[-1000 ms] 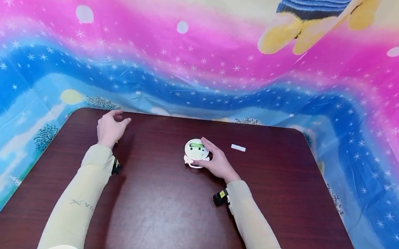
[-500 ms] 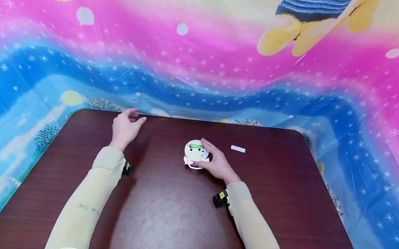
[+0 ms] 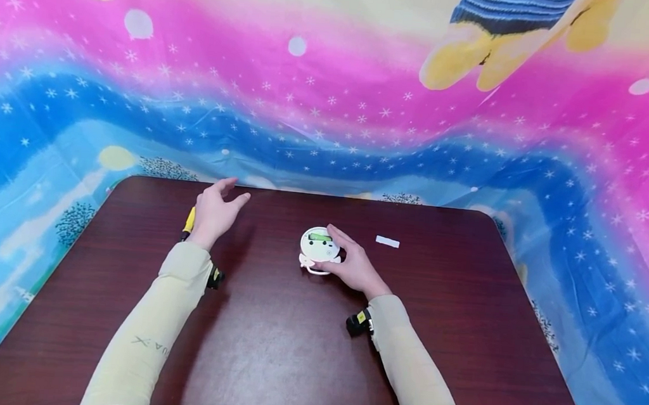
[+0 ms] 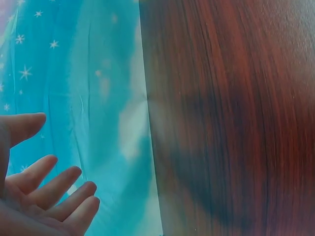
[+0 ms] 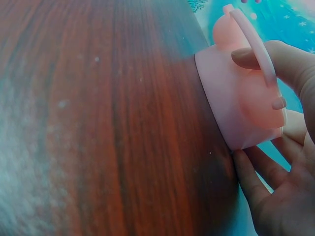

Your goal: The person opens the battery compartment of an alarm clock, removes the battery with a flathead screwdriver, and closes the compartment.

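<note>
Fingers (image 5: 252, 181) of my right hand (image 3: 356, 267) are clamped on a round case (image 3: 317, 251), thumb at its near side, fingertips round its far right rim. Position of the case: about midway between the left and right edges of the bench (image 3: 266, 363), in from the far edge. Its white face is uppermost, with a green insert (image 3: 320, 237) set toward the far side; the right wrist view shows a pink flank and a curved loop (image 5: 259, 45), my thumb passing behind it. Whether the case bears on the bench or is raised, I cannot tell. My left hand (image 3: 216, 216) hangs near the far edge, toward the far left corner, fingers apart and slightly bent, thumb spread. Just beside it, on the left-edge side: a yellow tool (image 3: 189, 219) with a dark end. Between case and far right corner lies a white strip (image 3: 387, 241). Beyond the far edge: printed cloth (image 3: 309, 109).
</note>
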A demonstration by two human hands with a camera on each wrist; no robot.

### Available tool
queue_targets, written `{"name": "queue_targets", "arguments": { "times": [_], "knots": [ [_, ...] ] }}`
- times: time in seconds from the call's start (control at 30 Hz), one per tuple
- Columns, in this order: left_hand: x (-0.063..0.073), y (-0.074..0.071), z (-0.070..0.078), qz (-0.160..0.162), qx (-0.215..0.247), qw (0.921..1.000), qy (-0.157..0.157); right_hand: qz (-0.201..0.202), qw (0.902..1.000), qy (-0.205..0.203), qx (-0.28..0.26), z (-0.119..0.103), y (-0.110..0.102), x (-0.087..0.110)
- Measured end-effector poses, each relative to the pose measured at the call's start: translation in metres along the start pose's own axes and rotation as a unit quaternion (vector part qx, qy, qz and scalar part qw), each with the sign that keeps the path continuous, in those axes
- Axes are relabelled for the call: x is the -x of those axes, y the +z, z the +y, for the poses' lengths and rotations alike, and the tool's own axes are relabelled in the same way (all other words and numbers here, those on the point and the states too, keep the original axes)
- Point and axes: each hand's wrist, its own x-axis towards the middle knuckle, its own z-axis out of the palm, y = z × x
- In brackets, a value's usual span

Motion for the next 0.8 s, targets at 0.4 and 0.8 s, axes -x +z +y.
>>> {"name": "queue_targets", "arguments": {
  "times": [0.4,0.8],
  "knots": [
    [0.008,0.008,0.008,-0.028,0.012,0.9995,0.009,0.002,1.0,-0.002,0.0,0.0,0.0,-0.001],
    [0.018,0.025,0.015,-0.048,0.036,0.9981,0.014,0.007,0.9999,0.004,0.009,-0.001,0.0,0.0]
  ]
}}
